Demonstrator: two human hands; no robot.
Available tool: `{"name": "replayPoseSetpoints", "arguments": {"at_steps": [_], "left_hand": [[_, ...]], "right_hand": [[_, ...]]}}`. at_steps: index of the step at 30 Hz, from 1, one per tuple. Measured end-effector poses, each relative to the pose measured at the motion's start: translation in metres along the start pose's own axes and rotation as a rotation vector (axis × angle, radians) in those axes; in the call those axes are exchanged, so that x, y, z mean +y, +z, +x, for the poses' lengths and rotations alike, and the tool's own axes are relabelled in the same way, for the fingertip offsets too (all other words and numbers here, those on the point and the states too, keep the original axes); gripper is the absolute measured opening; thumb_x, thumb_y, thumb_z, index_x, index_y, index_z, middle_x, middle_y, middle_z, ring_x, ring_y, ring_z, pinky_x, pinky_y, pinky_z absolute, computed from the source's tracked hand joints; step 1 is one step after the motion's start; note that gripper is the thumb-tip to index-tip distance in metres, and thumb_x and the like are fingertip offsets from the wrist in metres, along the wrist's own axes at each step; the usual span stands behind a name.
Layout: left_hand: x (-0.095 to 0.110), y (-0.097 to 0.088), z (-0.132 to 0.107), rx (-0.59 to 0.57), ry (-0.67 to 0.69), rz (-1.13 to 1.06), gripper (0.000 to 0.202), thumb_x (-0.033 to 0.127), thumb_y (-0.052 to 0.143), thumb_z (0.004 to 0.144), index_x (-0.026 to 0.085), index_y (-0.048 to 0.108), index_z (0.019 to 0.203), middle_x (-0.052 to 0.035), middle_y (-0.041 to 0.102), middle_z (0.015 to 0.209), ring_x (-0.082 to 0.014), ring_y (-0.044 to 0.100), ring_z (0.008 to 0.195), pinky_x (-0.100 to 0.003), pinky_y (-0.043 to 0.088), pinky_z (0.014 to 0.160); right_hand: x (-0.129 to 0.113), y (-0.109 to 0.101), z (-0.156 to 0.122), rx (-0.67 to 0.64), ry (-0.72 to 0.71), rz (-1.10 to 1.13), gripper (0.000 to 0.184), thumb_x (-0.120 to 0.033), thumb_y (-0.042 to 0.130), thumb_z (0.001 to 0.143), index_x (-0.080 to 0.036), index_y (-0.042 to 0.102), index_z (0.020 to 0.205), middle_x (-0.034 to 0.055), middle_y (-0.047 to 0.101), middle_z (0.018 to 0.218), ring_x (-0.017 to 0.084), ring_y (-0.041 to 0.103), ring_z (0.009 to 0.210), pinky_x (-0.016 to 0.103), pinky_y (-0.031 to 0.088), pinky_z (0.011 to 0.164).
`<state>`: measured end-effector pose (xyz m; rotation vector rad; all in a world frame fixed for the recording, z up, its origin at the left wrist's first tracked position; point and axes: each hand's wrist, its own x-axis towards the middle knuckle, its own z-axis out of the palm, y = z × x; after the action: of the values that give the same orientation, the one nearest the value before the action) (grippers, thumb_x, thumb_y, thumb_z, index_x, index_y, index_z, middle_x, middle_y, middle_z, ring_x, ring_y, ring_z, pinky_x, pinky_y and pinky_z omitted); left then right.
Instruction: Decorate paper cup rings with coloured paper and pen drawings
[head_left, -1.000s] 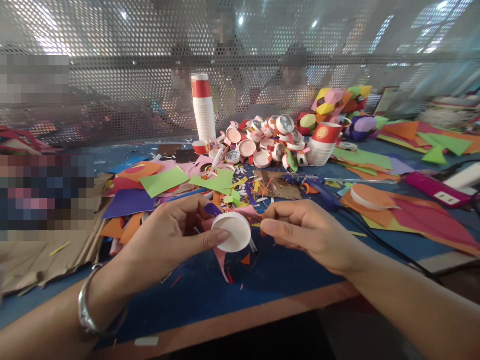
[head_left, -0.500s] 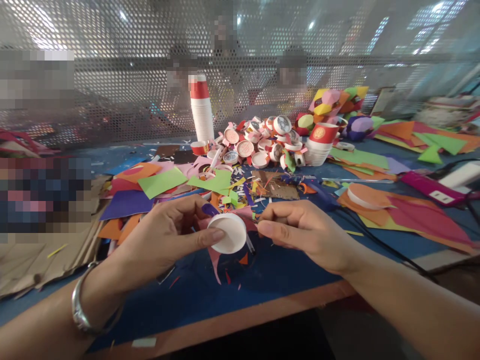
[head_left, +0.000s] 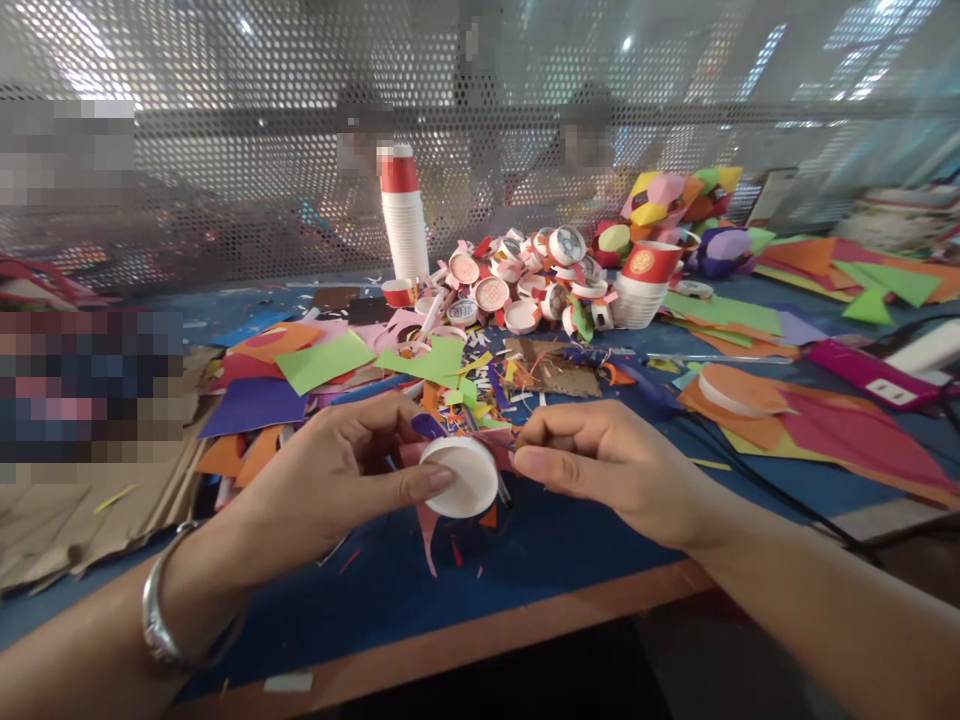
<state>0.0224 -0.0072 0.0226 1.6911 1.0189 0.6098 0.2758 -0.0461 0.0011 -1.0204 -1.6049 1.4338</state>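
My left hand [head_left: 330, 475] is closed on a white round paper cup bottom [head_left: 471, 488], thumb pressed on its inner face and fingers behind it. Pink paper [head_left: 426, 535] shows behind the cup piece, with a pointed strip hanging below. To the right, my right hand [head_left: 600, 465] is in a pinch, its fingertips at the edge of the pink paper. Exactly what lies between those fingertips is partly hidden. Small paper scraps lie on the blue table [head_left: 570, 580] beneath.
Behind the hands lies a heap of cut cup bottoms [head_left: 517, 290], between a tall cup stack [head_left: 405, 215] and a shorter stack [head_left: 645, 285]. Coloured paper [head_left: 326, 362] spreads left; a black cable [head_left: 780, 495] crosses at right. Flattened cardboard [head_left: 97, 510] covers the left side. People are beyond the perforated screen.
The cup piece has shifted slightly down and right in my left hand and tilted a little. My right hand has barely moved.
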Motion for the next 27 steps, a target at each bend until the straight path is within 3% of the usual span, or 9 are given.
{"name": "replayPoseSetpoints", "arguments": {"at_steps": [15, 19, 27], "left_hand": [[-0.002, 0.000, 0.000, 0.012, 0.005, -0.069, 0.030, 0.041, 0.085, 0.079, 0.019, 0.072, 0.094, -0.0057, 0.076, 0.089, -0.0190, 0.071, 0.080, -0.026, 0.056, 0.070], [0.003, 0.001, 0.002, 0.003, 0.045, -0.112, 0.022, 0.034, 0.086, 0.079, 0.019, 0.074, 0.090, -0.0052, 0.077, 0.091, -0.0191, 0.072, 0.083, -0.026, 0.058, 0.074], [0.003, -0.004, 0.001, 0.138, 0.048, -0.098, 0.025, 0.037, 0.087, 0.076, 0.018, 0.076, 0.090, -0.0062, 0.075, 0.086, -0.0185, 0.069, 0.074, -0.024, 0.054, 0.058]], "right_hand": [[0.002, 0.000, 0.001, 0.045, -0.009, 0.031, 0.039, -0.049, 0.072, 0.092, -0.017, 0.059, 0.075, -0.0082, 0.036, 0.058, 0.006, 0.026, 0.052, 0.027, 0.016, 0.048], [0.004, -0.003, 0.004, 0.167, -0.053, 0.066, 0.041, -0.051, 0.071, 0.092, -0.017, 0.060, 0.072, -0.0065, 0.041, 0.056, 0.007, 0.031, 0.051, 0.026, 0.019, 0.047], [-0.016, -0.028, 0.033, 0.379, -0.059, 0.191, 0.038, -0.053, 0.073, 0.089, -0.017, 0.066, 0.080, -0.0044, 0.044, 0.057, 0.006, 0.034, 0.047, 0.027, 0.015, 0.044]]}}
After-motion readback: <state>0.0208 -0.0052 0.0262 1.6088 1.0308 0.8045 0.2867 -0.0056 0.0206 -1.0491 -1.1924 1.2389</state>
